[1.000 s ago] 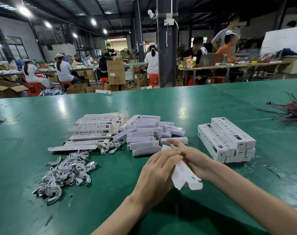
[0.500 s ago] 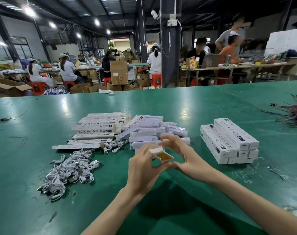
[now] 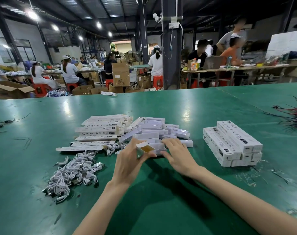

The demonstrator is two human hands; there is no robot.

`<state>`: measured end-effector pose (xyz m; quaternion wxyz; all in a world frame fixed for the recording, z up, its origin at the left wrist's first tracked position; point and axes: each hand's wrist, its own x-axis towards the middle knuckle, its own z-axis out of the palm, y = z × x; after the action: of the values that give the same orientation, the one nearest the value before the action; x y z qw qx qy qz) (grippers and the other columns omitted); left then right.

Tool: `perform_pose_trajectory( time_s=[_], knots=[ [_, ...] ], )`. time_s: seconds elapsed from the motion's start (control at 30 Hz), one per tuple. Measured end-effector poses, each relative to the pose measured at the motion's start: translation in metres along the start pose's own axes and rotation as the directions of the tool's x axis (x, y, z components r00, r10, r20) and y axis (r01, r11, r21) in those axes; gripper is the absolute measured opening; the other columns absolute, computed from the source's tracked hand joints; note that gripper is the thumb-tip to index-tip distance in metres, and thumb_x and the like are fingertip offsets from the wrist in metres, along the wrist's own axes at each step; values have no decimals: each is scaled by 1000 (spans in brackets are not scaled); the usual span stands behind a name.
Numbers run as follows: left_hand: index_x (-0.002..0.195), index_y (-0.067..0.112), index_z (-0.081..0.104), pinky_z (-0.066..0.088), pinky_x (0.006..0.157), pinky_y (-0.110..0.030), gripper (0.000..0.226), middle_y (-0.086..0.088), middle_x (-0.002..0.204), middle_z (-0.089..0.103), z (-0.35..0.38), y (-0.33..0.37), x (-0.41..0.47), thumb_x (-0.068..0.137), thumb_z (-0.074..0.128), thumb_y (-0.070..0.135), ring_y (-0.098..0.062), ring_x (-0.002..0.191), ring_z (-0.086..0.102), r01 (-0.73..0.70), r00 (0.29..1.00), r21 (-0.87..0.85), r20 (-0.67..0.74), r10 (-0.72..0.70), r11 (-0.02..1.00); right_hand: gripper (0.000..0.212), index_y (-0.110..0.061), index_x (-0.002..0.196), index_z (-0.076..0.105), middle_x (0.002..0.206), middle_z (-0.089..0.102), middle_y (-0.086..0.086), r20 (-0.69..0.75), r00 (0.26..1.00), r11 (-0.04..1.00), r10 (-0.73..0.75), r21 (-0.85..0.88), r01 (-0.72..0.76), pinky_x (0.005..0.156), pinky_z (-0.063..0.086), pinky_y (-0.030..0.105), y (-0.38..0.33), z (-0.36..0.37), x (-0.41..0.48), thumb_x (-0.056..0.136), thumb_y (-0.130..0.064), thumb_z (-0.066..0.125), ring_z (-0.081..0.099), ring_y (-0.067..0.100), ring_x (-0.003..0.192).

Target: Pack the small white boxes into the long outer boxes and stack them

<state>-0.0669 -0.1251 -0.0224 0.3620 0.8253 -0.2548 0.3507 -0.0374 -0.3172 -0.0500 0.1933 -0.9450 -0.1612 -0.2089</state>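
**Open box in your left, next small box under your right**

Your left hand (image 3: 127,165) held the outer box (image 3: 143,149) pinched between thumb and fingertips. Its mouth was open and tipped up toward you, with a brownish inside showing and the end flap standing at the far edge. Its long axis ran down into your palm, so most of its length was hidden.

Your right hand (image 3: 177,156) lay just right of that grip, fingers fairly straight and spread over the near edge of the small boxes (image 3: 154,128). It touched them but had not closed on one. It was plainly the nearer hand to the pile, which sat just beyond and to the right of the held box.

The small boxes lay mostly crosswise, long axes running left to right, while the open mouth faced you. By my reading, whichever one you took would need turning end-on to slide in.

Left of the grip were the flats (image 3: 100,131), printed "CE RoHS" (the barcode text was too small to read). Below them lay the cables (image 3: 73,173). Well right of your right hand, on the table (image 3: 178,106), the stack (image 3: 232,143) of finished boxes showed CE marks and little else legible.
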Motion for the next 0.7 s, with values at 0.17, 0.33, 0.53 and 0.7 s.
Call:
perform_pose_trajectory(
  time_s=[0.17,0.33,0.53,0.7],
  knots=[
    [85,-3,62,54,60,-43,58,3,75,65,-4,-14,1,75,60,55,-17,66,63,14,999,26,36,-15,1000,35,-16,122,53,124,48,5,112,992,995,57,-88,-47,98,26,33,-5,-1,32,91,-28,61,38,23,121],
    [85,-2,59,56,57,-40,56,19,74,57,-4,-13,2,76,60,54,-14,64,62,-18,999,14,35,17,1000,29,-8,104,53,94,56,3,184,982,981,40,181,-74,74,37,26,-7,-15,37,84,-15,72,50,20,91],
    [95,23,41,56,66,-44,41,-5,92,71,-8,-15,4,76,69,46,-26,77,68,12,1000,-110,-23,-15,994,21,-5,102,55,98,64,21,137,988,705,74,694,-149,76,54,27,-14,-103,40,85,-2,67,64,21,82],
    [97,20,35,45,54,-37,42,-4,85,59,-9,-13,5,81,57,52,-26,65,56,38,998,6,-49,-37,999,25,-4,99,61,101,62,16,93,996,440,-5,894,-82,75,56,20,-26,-169,29,74,-7,61,68,17,82]
  ],
)
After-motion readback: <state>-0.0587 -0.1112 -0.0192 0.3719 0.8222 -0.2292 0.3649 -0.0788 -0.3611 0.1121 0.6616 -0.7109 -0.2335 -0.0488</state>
